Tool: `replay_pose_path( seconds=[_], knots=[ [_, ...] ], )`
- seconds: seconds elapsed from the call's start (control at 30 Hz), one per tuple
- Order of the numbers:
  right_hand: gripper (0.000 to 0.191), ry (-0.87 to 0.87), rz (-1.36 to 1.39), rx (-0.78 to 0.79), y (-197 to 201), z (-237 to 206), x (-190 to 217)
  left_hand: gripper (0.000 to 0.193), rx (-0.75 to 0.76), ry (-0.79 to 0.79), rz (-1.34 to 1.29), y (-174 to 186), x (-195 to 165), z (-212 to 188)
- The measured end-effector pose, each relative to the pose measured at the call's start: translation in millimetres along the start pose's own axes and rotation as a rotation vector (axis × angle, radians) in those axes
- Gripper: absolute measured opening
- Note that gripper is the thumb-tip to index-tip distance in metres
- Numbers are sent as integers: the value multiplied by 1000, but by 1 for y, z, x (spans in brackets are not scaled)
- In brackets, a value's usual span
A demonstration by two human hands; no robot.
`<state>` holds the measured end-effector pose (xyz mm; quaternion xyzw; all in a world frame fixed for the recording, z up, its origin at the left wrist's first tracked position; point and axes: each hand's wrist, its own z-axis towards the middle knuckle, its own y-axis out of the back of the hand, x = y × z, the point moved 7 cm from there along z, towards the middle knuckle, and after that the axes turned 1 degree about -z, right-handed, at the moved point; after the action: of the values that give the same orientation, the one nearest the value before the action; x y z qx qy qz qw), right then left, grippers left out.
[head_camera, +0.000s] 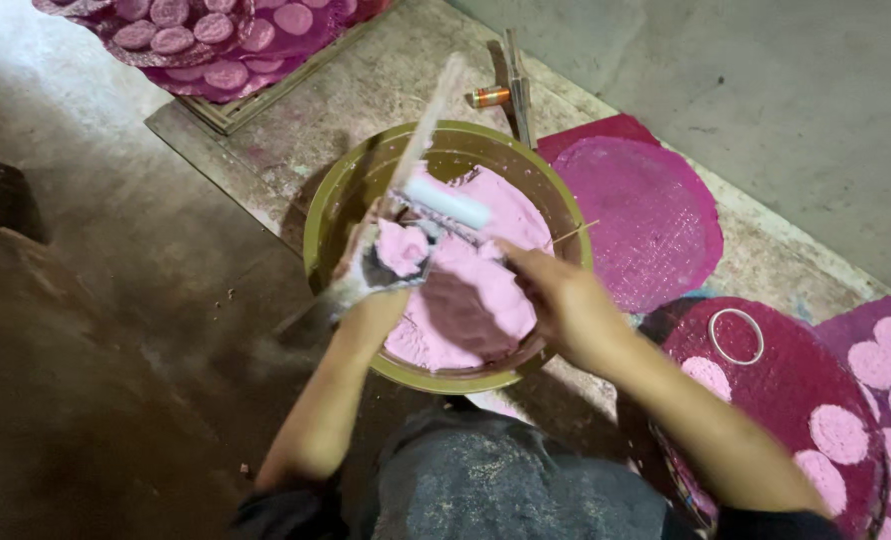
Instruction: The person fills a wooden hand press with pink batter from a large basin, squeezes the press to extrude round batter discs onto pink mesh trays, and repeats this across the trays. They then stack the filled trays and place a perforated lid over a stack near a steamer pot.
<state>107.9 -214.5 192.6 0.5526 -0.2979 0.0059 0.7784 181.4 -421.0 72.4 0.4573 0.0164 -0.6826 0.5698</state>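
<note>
Pink paste being scooped from bowl: my left hand grips a loaded scoop, right hand pinches a thin stick; next, level it carefully.

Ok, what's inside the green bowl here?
The green bowl holds pink paste. The left hand lifts a lump of it; the right hand reaches in. The bowl's bottom is covered by paste.
</note>
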Motion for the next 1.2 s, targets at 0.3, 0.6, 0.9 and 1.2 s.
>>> replay_pose_path(
  seconds=[0.3,0.6,0.9,1.2],
  knots=[
    [45,-280,409,189,-57,-24,-57,64,108,-59,293,17,-16,30],
    [46,-202,291,64,-88,-25,-56,51,0,-239,406,-2,-24,33],
    [34,-112,-104,552,-22,31,-66,78,399,-52,85,-21,-8,9],
    [24,193,-665,464,-27,17,17,61,561,114,25,-16,8,-4]
  ],
)
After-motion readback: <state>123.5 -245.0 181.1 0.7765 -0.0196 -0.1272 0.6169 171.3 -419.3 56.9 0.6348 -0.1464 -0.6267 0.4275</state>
